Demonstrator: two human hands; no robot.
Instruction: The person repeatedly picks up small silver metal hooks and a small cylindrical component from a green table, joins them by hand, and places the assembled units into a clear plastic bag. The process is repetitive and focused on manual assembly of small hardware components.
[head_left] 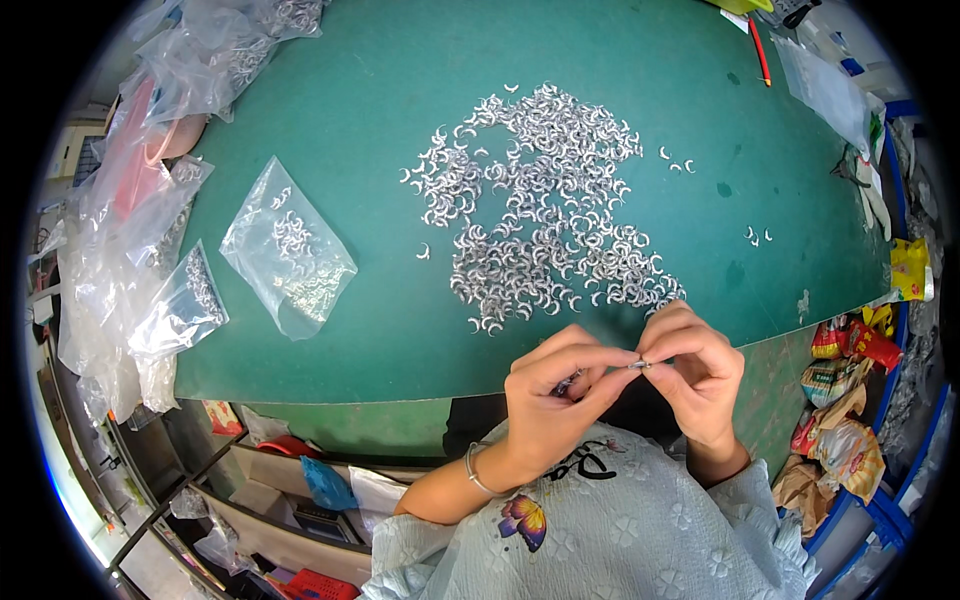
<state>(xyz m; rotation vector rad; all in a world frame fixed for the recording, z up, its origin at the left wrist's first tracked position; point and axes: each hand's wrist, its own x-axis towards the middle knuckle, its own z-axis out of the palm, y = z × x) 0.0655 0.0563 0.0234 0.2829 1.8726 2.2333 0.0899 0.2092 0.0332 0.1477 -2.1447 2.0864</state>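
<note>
- Here, in the head view, we see the left hand (545, 392), its grip clamped on a small silvery piece (639, 365), more bits (567, 383) curled inside it.
- The right hand (703, 388) has its grip clamped on that piece too.
- At eleven o'clock from it, crescents (500, 275) lie on the tabletop (360, 120); near ten, a clear bag (262, 238).

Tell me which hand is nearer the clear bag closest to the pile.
Left. The left hand is to the bag's right and closer to the person's body; the right hand is farther right, beyond the left.
</note>
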